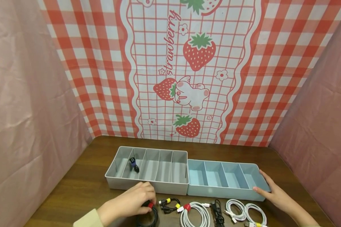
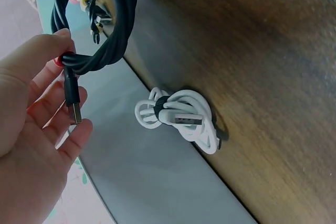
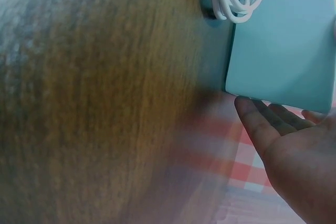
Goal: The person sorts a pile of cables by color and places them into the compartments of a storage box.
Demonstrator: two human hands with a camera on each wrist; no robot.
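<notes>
My left hand (image 1: 139, 198) pinches a coiled black USB cable (image 2: 123, 22) between thumb and fingers at its red tie (image 1: 151, 205). In the left wrist view its metal plug (image 2: 76, 113) points down past the fingers. Beside that hand, along the front wall of the grey divided box (image 1: 170, 188), lies a bundled white USB cable (image 2: 191, 108) with a black tie. My right hand (image 1: 278, 195) rests on the right end of the blue divided box (image 1: 224, 191), thumb at the front rim, other fingers extended against the end wall.
The boxes stand end to end. A small black cable (image 1: 134, 165) with a purple tie lies in the grey box's second compartment from left. Along the front lie a yellow-tied black cable (image 1: 170, 208), a red-tied white coil (image 1: 206, 217), a black bundle (image 1: 217, 214) and white coils (image 1: 235, 209).
</notes>
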